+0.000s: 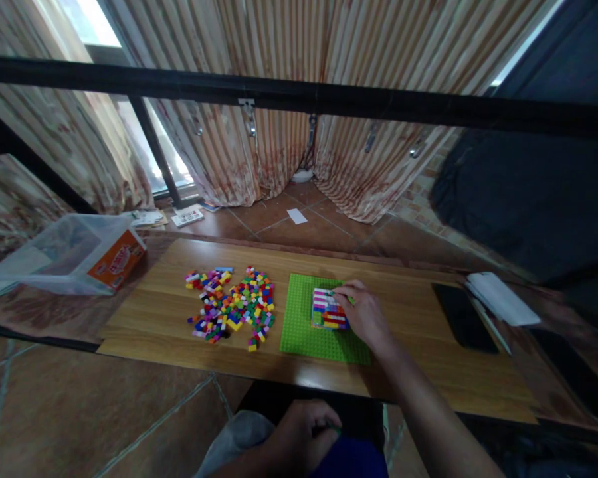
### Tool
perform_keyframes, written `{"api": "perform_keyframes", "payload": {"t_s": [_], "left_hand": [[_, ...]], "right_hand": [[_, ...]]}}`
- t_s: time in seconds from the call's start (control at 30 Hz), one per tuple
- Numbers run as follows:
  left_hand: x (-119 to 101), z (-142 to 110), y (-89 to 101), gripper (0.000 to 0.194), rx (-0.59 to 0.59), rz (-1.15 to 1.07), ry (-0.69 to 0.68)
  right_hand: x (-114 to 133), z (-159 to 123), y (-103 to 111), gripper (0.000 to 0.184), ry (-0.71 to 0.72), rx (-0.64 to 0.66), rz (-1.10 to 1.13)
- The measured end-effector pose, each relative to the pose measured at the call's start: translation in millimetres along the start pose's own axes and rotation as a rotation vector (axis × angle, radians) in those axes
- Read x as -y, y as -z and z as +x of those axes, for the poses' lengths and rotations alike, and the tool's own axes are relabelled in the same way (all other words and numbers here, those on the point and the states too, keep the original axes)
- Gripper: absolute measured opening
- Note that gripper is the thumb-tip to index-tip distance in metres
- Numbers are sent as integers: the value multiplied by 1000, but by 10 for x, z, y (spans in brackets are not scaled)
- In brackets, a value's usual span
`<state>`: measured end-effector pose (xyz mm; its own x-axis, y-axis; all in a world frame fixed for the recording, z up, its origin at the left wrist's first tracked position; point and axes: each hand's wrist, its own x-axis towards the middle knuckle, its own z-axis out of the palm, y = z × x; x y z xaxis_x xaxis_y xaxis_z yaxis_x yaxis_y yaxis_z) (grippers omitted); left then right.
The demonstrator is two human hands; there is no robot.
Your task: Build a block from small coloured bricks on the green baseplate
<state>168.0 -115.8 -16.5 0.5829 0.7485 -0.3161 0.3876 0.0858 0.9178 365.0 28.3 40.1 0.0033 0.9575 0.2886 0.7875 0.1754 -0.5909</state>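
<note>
From where I stand, the brick stack (321, 309) sits on the green board (299, 335), about at its middle, its striped rows of pink, white, red and other colours facing up. The right hand (361, 307) comes over the right part of the board, with thumb and forefinger bent close together at the stack's far edge; I cannot tell whether they pinch a brick or only press on the top. The left hand (306, 431) rests low, on the near side of the board and off it, fingers curled in, thumb and forefinger pinching a small green piece (335, 429)

The loose bricks (264, 302) lie spread on the table (144, 318) to the left of the board, and the plastic box (70, 262) stands farther out on that same side. A dark flat slab (466, 317) lies to the right of the board

The bricks look like hard, smooth plastic: very light, stiff, hardly fragile, and apt to skid from damp fingertips. I judge each is best taken by 2 opposite sides, leaving the studs and underside free. The stack should feel rigid, but a sideways tug at 1 top brick might loosen its neighbours, so holding it low, near the board, seems safest
</note>
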Motion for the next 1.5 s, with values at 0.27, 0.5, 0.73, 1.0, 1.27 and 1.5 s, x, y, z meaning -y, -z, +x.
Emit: {"api": "perform_keyframes", "payload": {"t_s": [0.27, 0.5, 0.73, 1.0, 1.27, 1.5], "left_hand": [[147, 88, 3, 16, -3, -250, 42], [97, 81, 28, 15, 18, -308, 60], [75, 76, 25, 16, 6, -300, 75], [129, 90, 23, 18, 14, -296, 59], [63, 69, 52, 19, 11, -320, 71], [97, 84, 20, 18, 5, -405, 69]], "right_hand": [[-75, 206, 107, 19, 29, 213, 32], [-102, 359, 163, 15, 22, 325, 42], [-117, 381, 134, 12, -41, 313, 127], [-216, 413, 51, 20, -423, 407, 517], [-197, 360, 11, 24, -553, 353, 639], [-158, 344, -46, 18, -531, 292, 626]]}}
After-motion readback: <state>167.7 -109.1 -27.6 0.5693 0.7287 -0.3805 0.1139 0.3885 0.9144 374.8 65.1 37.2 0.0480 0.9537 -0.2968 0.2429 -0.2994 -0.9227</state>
